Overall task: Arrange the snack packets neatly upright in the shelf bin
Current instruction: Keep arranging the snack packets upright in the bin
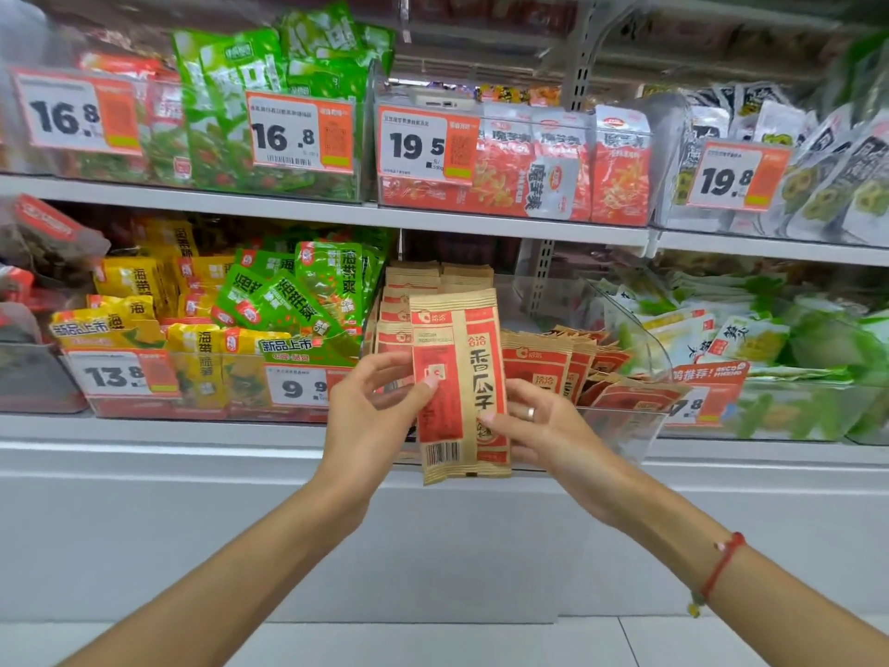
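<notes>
At centre frame, a packet (459, 387) is pinched upright between left hand (373, 406) and right hand (534, 426) before the bin (620, 428), where some packets stand while others (601, 373) lie slumped.

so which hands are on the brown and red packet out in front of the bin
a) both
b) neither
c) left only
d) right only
a: the left hand pinches the brown and red packet's left edge while the right hand grips its lower right side, holding it upright in front of the clear shelf bin.
</notes>
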The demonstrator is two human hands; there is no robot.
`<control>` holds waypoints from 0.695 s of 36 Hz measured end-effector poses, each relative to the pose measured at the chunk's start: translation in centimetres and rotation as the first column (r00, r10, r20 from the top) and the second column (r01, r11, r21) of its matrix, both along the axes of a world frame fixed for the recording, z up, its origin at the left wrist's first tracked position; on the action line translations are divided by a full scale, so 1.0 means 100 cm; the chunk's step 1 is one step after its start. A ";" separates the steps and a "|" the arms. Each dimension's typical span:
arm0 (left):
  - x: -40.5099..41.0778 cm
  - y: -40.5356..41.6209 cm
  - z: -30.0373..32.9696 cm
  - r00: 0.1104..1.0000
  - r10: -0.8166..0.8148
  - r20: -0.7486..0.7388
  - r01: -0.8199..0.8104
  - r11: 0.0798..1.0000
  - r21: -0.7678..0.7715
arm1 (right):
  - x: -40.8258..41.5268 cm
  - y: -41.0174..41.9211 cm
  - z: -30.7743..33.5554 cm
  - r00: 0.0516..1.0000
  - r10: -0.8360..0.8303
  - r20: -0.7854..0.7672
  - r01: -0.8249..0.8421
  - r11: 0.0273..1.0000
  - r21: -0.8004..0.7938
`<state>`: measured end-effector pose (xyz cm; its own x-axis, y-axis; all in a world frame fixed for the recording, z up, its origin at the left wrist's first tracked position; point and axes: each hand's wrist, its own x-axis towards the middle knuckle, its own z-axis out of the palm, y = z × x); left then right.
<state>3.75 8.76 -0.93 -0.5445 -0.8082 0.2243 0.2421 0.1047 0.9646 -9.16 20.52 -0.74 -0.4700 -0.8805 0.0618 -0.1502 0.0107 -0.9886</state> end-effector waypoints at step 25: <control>0.012 0.011 0.016 0.943 -0.308 0.126 0.319 0.945 -0.076 | 0.017 0.015 0.018 0.998 0.042 -0.045 -0.040 0.997 0.059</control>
<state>4.90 9.84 0.68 -0.7927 -0.5704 0.2151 0.1697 0.1324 0.9766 -7.50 21.98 1.09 -0.4312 -0.9017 0.0312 -0.1973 0.0605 -0.9785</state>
